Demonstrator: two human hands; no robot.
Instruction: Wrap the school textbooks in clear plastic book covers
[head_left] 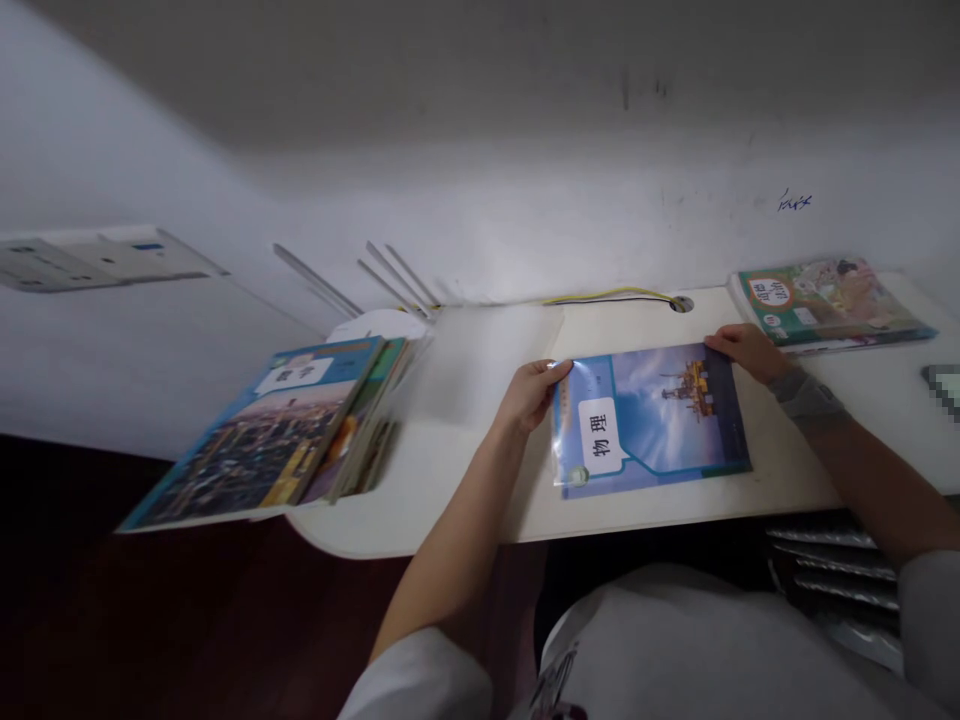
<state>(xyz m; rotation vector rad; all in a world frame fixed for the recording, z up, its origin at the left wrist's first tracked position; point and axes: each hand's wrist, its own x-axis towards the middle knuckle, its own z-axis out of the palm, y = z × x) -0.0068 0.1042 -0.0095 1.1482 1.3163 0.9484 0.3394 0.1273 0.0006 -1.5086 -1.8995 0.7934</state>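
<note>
A blue physics textbook (660,415) with an oil rig on its front lies sideways before me, in what looks like a glossy clear cover. My left hand (531,390) pinches its upper left corner, thumb on top. At the upper right corner my right hand (746,352), with a grey band at the wrist, grips the book the same way. Left of it a translucent plastic sheet (480,350) lies on the white desk (450,510). Whether the book rests flat on the desk or is slightly raised, I cannot tell.
A stack of textbooks (255,440) overhangs the desk's left end. More books (832,305) lie at the back right. A white device with several antennas (379,325) stands by the wall. A yellow cable (615,294) runs into a desk hole (681,304).
</note>
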